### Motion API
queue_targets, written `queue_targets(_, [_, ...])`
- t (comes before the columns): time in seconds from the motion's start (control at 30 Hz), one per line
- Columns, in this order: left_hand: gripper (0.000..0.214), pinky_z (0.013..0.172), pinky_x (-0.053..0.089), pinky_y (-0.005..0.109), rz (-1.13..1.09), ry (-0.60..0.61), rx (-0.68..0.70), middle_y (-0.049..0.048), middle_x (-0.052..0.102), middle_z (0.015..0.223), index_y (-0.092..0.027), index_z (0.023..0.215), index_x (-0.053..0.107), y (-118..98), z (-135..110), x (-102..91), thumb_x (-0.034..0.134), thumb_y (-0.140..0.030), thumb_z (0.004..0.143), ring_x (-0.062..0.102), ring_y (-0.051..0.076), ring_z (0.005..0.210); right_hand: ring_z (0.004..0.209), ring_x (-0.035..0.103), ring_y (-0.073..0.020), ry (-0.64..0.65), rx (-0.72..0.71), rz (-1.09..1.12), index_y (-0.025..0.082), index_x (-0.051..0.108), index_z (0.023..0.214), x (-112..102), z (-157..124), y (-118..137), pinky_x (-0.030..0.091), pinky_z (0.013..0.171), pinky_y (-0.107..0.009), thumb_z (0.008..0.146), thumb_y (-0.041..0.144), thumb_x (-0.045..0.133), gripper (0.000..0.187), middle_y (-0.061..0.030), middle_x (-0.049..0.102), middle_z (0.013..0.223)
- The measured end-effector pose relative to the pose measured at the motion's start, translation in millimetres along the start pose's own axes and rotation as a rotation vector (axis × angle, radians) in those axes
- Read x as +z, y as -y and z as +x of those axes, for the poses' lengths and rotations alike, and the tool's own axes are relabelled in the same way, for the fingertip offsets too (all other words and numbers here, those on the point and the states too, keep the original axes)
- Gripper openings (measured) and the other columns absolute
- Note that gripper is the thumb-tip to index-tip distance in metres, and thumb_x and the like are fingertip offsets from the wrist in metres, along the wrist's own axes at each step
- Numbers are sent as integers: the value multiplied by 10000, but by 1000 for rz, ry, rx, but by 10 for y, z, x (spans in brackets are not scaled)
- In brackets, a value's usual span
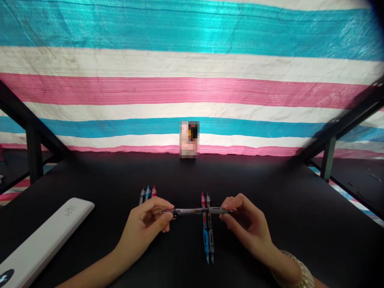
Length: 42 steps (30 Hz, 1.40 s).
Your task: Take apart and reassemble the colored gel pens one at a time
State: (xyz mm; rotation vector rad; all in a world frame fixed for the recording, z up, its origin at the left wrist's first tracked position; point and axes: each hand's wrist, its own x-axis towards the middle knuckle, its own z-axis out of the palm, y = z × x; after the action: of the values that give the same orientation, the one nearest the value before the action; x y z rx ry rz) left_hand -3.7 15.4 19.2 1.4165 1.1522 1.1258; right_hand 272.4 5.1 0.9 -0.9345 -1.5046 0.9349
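A grey pen point(198, 211) is held level above the black table point(285, 208), one end in each hand. My left hand point(147, 224) pinches its left end with thumb and forefinger. My right hand point(246, 224) pinches the right end the same way. Under the held pen lie two pens side by side, a blue one point(205, 240) and a grey one point(211, 240), pointing toward me. Three more pens point(148, 193) lie close together just beyond my left hand, partly hidden by it.
A long white flat case point(45, 240) lies at the table's left front edge. A small blurred box point(189, 139) stands at the back centre against a striped blue, white and pink sheet point(192, 80). Black frame bars point(33, 148) slope down at both sides.
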Motion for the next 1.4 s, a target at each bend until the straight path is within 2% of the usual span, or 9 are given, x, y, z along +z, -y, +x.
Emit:
queue_targets(0.2, [75,505,528,189,6,13,29,-26,676,554,-198,852,736,61,-18,-6,728,-178,781,658,124,493,657,633,-174,54,-113,-269,239,645,954,-2,-12,-27,494,604,-282,961,224,633,21,-21,677,775])
queue_targets(0.37, [60,483,524,202,30,10,32,-16,677,547,-191,830,742,12,-17,11,725,-198,773,658,137,481,532,566,-150,164,-178,-401,210,613,754,-42,26,18,427,529,-269,1028,282,496,306,-2,600,612])
queue_targets(0.47, [50,478,518,212,43,-26,20,-17,669,526,-187,820,733,-28,-2,14,718,-212,778,642,140,471,616,633,-176,197,-159,-365,229,638,1083,-29,24,14,496,599,-280,1019,296,515,154,-19,684,737])
queue_targets(0.53, [51,489,522,216,32,-51,13,-19,668,526,-184,816,728,-37,12,8,709,-219,785,637,137,475,692,675,-190,153,-126,-368,254,547,1253,-8,10,-11,534,647,-288,994,255,561,260,-34,732,856])
queue_targets(0.8, [66,492,523,213,-5,-41,-2,-21,661,516,-172,820,726,-6,32,-4,715,-227,784,626,128,472,620,659,-180,164,-128,-447,235,614,940,-26,33,-3,514,590,-286,1022,241,494,146,-26,696,733])
queue_targets(0.93, [68,486,520,210,-11,-48,-9,-21,665,522,-172,814,728,-33,42,10,718,-225,773,623,125,466,633,658,-181,118,-132,-464,242,598,1131,-18,42,-9,524,579,-282,977,244,582,156,-36,734,830])
queue_targets(1.07, [73,483,522,216,-17,-44,-17,-23,659,517,-175,812,728,-50,42,14,711,-237,779,619,128,464,605,640,-175,88,-160,-487,236,619,975,-6,49,-20,502,545,-278,973,214,571,53,-33,709,783])
queue_targets(1.17, [72,488,525,222,-20,-27,-17,-26,654,513,-178,816,725,-42,39,6,714,-237,778,618,130,462,598,608,-178,176,-161,-486,222,622,864,-25,56,6,482,556,-295,1021,245,484,210,-32,653,713])
queue_targets(1.4, [69,491,519,219,-29,-27,-12,-27,648,515,-177,823,724,-6,29,3,714,-233,785,619,131,473,590,565,-164,147,-194,-551,240,587,1026,-10,37,-21,470,550,-278,988,238,566,44,-24,652,796])
